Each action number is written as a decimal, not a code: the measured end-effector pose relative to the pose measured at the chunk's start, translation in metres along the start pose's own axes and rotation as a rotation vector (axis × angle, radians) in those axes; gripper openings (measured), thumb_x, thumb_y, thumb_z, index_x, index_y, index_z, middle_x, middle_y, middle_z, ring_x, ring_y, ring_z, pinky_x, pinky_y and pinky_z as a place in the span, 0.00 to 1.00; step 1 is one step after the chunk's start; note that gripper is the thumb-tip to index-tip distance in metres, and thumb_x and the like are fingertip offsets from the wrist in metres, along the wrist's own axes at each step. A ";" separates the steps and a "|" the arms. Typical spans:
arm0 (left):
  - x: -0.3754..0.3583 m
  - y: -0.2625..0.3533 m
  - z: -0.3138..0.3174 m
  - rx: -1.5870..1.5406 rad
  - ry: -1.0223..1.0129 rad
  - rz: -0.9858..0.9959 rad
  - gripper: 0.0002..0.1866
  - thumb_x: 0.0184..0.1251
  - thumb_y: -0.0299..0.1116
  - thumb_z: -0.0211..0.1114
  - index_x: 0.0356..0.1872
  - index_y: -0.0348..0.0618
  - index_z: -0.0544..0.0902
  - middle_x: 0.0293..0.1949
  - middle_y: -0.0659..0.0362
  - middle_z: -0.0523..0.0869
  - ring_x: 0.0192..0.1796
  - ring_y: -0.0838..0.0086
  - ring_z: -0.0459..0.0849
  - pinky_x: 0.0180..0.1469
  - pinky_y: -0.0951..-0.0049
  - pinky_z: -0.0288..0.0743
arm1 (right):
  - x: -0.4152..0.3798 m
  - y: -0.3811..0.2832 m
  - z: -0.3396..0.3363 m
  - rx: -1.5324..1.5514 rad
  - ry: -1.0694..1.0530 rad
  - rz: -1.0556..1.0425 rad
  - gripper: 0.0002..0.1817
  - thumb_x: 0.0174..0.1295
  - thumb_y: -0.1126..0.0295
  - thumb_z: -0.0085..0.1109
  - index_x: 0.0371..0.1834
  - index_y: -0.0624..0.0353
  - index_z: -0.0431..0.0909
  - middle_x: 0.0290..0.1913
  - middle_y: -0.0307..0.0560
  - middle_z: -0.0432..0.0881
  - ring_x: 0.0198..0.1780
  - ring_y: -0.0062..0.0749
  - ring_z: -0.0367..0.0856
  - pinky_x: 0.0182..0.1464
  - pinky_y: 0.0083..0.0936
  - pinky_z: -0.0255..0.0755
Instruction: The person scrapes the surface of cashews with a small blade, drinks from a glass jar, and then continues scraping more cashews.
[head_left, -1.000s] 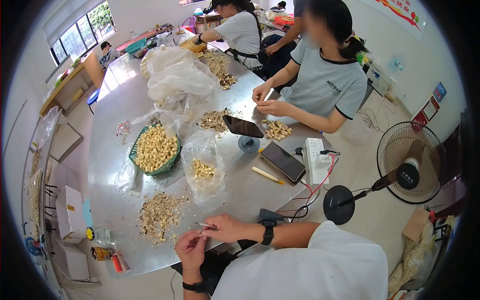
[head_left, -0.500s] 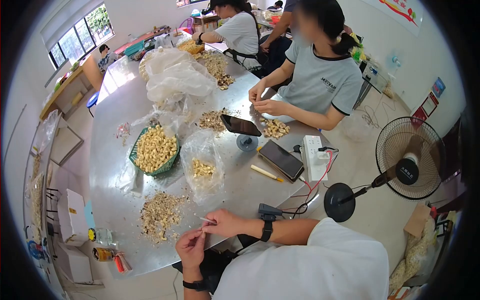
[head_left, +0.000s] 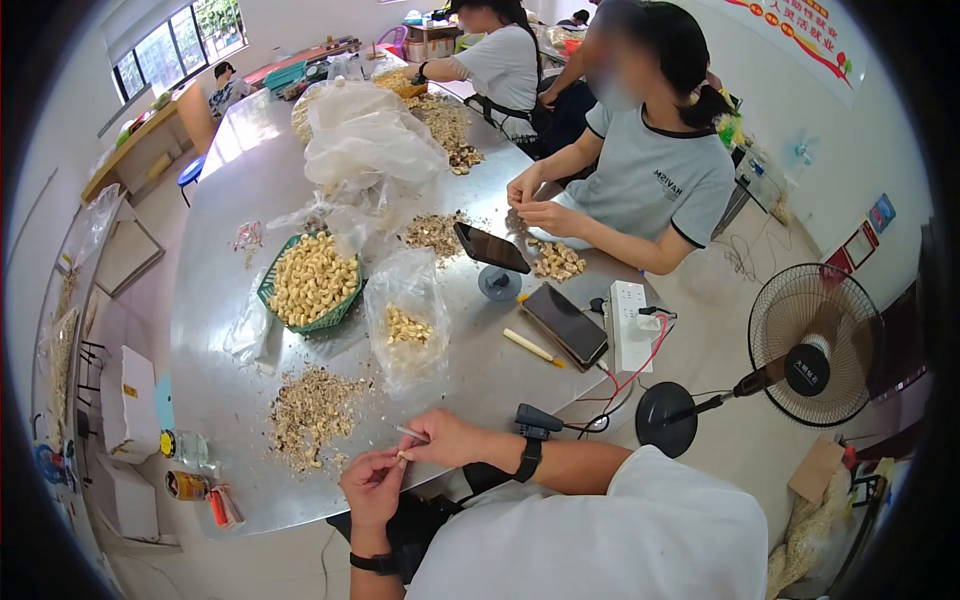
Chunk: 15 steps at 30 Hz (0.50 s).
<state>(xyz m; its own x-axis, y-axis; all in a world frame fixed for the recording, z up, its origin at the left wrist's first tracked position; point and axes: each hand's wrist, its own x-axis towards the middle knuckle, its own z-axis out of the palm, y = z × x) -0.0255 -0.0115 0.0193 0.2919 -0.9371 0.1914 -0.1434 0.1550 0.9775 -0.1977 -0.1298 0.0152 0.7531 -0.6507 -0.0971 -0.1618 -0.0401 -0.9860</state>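
Above the table's near edge my two hands meet, fingertips together. My right hand is closed on a thin knife-like tool that points up and left. Between the fingertips of my left hand is a small pale cashew, partly hidden by the fingers. A heap of brown shell bits lies just beyond my left hand. Further off, a green basket is full of cashews, and to its right a clear plastic bag holds cashew pieces.
Phone, phone on a stand, yellow-tipped pen and power strip lie right. A person works across the table. Jars stand left; a fan stands right.
The head view has shifted slightly, so the table and people sit a little differently in the frame. My hands stay together, with the tool tilted slightly differently.
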 end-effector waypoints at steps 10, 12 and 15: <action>0.000 0.004 0.001 -0.023 0.011 -0.003 0.05 0.62 0.16 0.75 0.36 0.36 0.89 0.42 0.54 0.89 0.41 0.77 0.87 0.42 0.79 0.80 | 0.002 0.002 0.002 -0.037 0.003 -0.014 0.07 0.60 0.71 0.72 0.37 0.64 0.88 0.30 0.45 0.88 0.32 0.21 0.81 0.37 0.25 0.76; 0.000 0.005 0.000 -0.019 0.003 -0.010 0.05 0.62 0.16 0.75 0.36 0.36 0.89 0.42 0.54 0.89 0.42 0.77 0.88 0.42 0.79 0.80 | 0.001 -0.008 -0.002 -0.113 -0.031 0.017 0.06 0.62 0.74 0.71 0.40 0.64 0.88 0.33 0.39 0.89 0.35 0.16 0.79 0.39 0.22 0.76; -0.001 0.002 0.001 -0.119 0.013 -0.082 0.06 0.63 0.15 0.74 0.36 0.37 0.87 0.42 0.56 0.89 0.39 0.78 0.86 0.43 0.78 0.80 | 0.002 -0.005 -0.003 -0.082 -0.051 0.001 0.06 0.63 0.74 0.71 0.41 0.64 0.88 0.33 0.39 0.88 0.34 0.15 0.77 0.38 0.21 0.74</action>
<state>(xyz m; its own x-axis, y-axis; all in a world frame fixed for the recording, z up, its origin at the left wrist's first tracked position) -0.0268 -0.0101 0.0213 0.3101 -0.9442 0.1112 -0.0060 0.1151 0.9933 -0.1971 -0.1328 0.0206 0.7840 -0.6114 -0.1073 -0.2128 -0.1024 -0.9717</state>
